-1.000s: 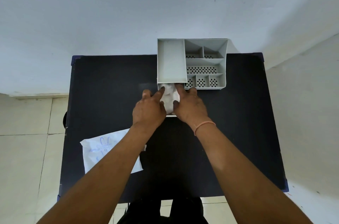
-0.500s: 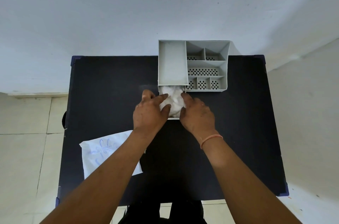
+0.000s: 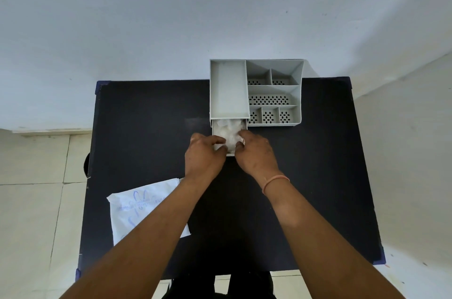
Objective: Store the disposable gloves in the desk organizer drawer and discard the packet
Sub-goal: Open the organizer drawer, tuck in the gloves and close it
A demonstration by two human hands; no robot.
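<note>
A grey desk organizer [image 3: 254,92] stands at the far edge of the black table. Its small drawer [image 3: 214,130] is pulled out toward me, under the organizer's left section. Crumpled clear disposable gloves [image 3: 228,131] fill the drawer. My left hand [image 3: 204,158] and my right hand [image 3: 255,153] sit at the drawer's near end, fingers curled onto the gloves and the drawer's front corners. The drawer's front edge is hidden by my fingers. The white glove packet [image 3: 139,208] with blue print lies flat near the table's left edge, partly under my left forearm.
The black table [image 3: 318,176] stands against a white wall at the back. Pale floor tiles show on the left, and another wall runs close on the right. A dark round object [image 3: 86,165] peeks out past the table's left edge.
Both hands slid back toward me from over the gloves to the drawer's near end. More of the gloves now shows in the drawer.
</note>
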